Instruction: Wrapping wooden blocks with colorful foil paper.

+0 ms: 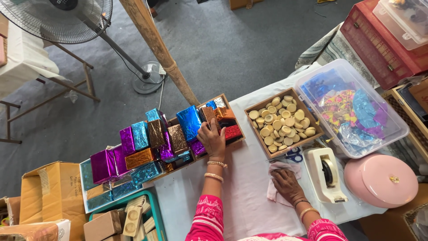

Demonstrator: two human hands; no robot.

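My left hand (211, 138) reaches into a shallow wooden tray (238, 139) packed with small boxes wrapped in shiny foil; its fingers rest on a copper-wrapped box (208, 114) between a blue one (189, 121) and a red one (232, 131). My right hand (286, 183) lies flat on a pale pink cloth (273, 193) on the white-covered table (245, 187). More foil-wrapped boxes in purple, blue, bronze and orange (141, 149) are stacked to the left of the tray.
A wooden box of round beige discs (282, 122) sits behind my right hand, with blue scissors (292, 155), a white tape dispenser (327, 173), a pink round tin (381, 179) and a clear tub of coloured foil (352, 109). Cardboard boxes (49, 192) lie left, a standing fan (67, 18) beyond.
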